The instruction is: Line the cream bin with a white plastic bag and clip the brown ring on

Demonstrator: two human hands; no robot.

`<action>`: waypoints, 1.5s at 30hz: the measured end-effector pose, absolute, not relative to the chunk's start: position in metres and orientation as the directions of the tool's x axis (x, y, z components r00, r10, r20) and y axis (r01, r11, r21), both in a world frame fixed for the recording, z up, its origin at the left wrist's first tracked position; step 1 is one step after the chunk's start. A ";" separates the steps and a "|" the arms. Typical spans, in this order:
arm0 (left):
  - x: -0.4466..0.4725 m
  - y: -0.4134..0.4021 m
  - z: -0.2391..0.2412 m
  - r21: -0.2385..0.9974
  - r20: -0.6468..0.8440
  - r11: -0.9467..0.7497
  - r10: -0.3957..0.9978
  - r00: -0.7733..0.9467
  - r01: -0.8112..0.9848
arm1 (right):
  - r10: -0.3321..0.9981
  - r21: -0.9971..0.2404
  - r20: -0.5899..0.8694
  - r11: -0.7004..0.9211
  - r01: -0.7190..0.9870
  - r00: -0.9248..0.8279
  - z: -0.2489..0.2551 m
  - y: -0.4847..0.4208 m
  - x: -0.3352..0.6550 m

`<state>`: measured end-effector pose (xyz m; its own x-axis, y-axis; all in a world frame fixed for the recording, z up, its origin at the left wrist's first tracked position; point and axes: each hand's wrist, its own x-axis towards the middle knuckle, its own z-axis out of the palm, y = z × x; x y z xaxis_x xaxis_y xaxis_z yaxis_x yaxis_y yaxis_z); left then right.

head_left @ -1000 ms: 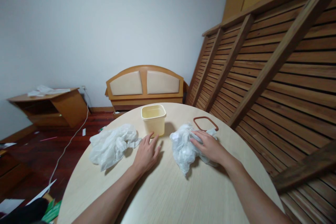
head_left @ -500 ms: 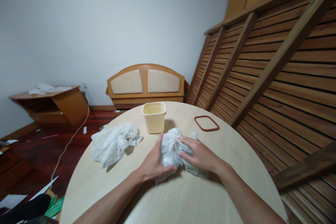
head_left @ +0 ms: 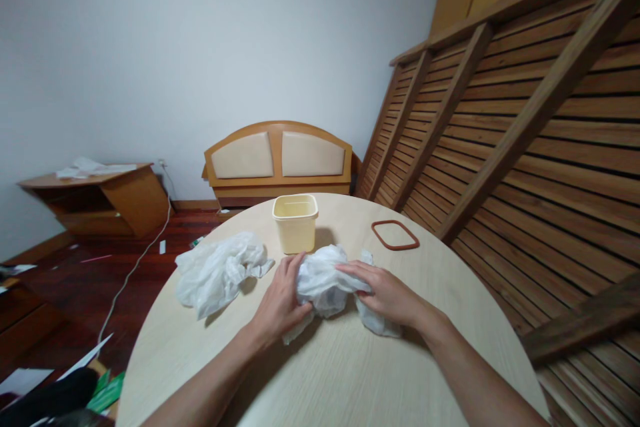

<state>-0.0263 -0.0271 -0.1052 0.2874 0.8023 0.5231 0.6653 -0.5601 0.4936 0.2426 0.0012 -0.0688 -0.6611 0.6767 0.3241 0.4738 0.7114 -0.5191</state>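
Gripping is two-handed: the left hand [head_left: 281, 297] and the right hand [head_left: 387, 290] hold the crumpled white plastic bag [head_left: 327, 280] from opposite sides. The left fingers are curled over the bag's left side, with the thumb on its near side. The right fingers extend across the upper right part; the right thumb is mostly hidden. The bag is positioned on the near side of the yellow container [head_left: 295, 230], low over the round table [head_left: 330, 380], with loose ends protruding below both hands.

Compared with one second ago, the bag has shifted left. At that point only the right hand contacted it, and the left hand was beside the container. Since the half-second-ago frame, the upper part has been drawn into a band between the hands.

The container remains upright and open. The second white bag [head_left: 217, 273] remains at left, untouched. The reddish-brown ring [head_left: 407, 247], partly covered one second ago, now shows its full outline.
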 end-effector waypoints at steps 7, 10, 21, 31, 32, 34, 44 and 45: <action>-0.040 -0.030 -0.089 0.253 0.631 -0.502 0.734 0.252 0.827 | 0.680 -0.412 0.435 0.733 0.541 -0.590 -0.057 0.009 0.264; -0.034 -0.037 -0.083 0.198 0.636 -0.521 0.713 0.295 0.830 | 0.698 -0.302 0.444 0.707 0.639 -0.562 -0.056 0.014 0.275; -0.019 -0.040 -0.095 0.279 0.491 -0.668 0.717 0.496 0.690 | 0.805 -0.286 0.232 0.592 0.753 -0.545 -0.071 0.010 0.285; -0.010 -0.054 -0.070 0.379 0.408 -0.791 0.609 0.680 0.481 | 0.823 -0.430 0.056 0.532 0.730 -0.566 -0.056 0.001 0.266; -0.011 -0.054 -0.070 0.429 0.442 -0.784 0.616 0.653 0.449 | 0.824 -0.432 0.070 0.533 0.727 -0.562 -0.055 0.001 0.264; -0.011 -0.052 -0.074 0.521 0.493 -0.735 0.675 0.550 0.435 | 0.830 -0.433 0.114 0.536 0.725 -0.546 -0.055 0.002 0.259; -0.013 -0.036 -0.102 0.797 0.138 -0.304 0.933 0.332 0.523 | 0.933 -0.538 0.085 0.339 0.772 -0.350 -0.088 0.012 0.246; -0.013 -0.035 -0.102 0.821 0.117 -0.284 0.933 0.340 0.496 | 0.924 -0.575 0.095 0.354 0.738 -0.370 -0.090 0.014 0.245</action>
<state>-0.0131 -0.0349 -0.1024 0.3396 0.9332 0.1173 0.4962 -0.2837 0.8205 0.2452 0.0137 -0.0900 -0.3700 0.9242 0.0949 0.7378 0.3544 -0.5746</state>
